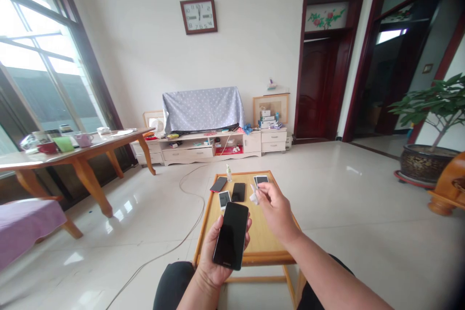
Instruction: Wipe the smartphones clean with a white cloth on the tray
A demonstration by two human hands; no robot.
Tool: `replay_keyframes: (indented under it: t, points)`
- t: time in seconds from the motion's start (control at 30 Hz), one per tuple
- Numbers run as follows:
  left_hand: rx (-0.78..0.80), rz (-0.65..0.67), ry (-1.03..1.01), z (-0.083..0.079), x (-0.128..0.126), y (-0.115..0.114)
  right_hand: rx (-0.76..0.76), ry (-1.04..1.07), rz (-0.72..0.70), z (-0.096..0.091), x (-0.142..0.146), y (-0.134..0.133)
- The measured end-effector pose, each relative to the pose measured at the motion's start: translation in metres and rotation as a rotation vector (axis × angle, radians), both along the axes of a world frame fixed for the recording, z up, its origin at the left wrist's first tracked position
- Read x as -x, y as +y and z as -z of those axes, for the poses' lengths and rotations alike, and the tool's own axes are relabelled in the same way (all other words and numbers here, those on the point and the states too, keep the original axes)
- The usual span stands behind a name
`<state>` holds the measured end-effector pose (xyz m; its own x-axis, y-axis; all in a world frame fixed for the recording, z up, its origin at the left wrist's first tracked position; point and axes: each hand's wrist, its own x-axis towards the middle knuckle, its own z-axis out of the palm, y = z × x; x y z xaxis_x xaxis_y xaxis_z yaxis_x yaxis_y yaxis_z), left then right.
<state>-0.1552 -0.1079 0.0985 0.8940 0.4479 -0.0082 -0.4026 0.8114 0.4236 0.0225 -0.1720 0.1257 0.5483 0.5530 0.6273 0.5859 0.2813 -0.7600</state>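
A black smartphone (231, 235), its screen dark and facing me, rests in my left hand (210, 256), whose fingers wrap round its edges. My right hand (276, 210) pinches a crumpled white tissue (254, 195) above the small wooden table (267, 242). Several other phones lie on that table: a white-framed phone (224, 199), a black phone (238, 192), a dark phone with a red edge (218, 184) and a white phone (260, 180) partly hidden behind my right hand. Among them at the far edge stands a small clear spray bottle (228, 173).
To the left is a wooden dining table (90, 152) bearing cups. A low TV cabinet (189, 154) with a cloth-covered television (203, 106) stands against the far wall. A cable (174, 247) runs across the floor on the left. A potted plant (419, 162) is at right.
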Motion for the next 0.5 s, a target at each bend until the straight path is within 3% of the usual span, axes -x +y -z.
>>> replay_keyframes:
  t: [0.1,0.17,0.3,0.37,0.5]
  points:
    - [0.026,-0.030,0.007,0.001,-0.002,0.001,0.029,0.125,-0.147,-0.001,0.013,-0.007]
    - [0.046,-0.047,0.027,0.002,-0.003,0.000,0.070,0.040,-0.164,0.001,0.023,-0.008]
    - [0.042,-0.052,0.055,0.001,-0.005,-0.003,0.057,-0.308,0.115,0.010,0.037,-0.009]
    - [0.033,-0.050,0.068,-0.001,-0.004,-0.002,0.070,-0.439,0.156,0.019,0.050,-0.016]
    - [0.014,-0.041,0.077,-0.005,0.000,0.005,0.109,-0.679,-0.049,0.040,0.080,-0.035]
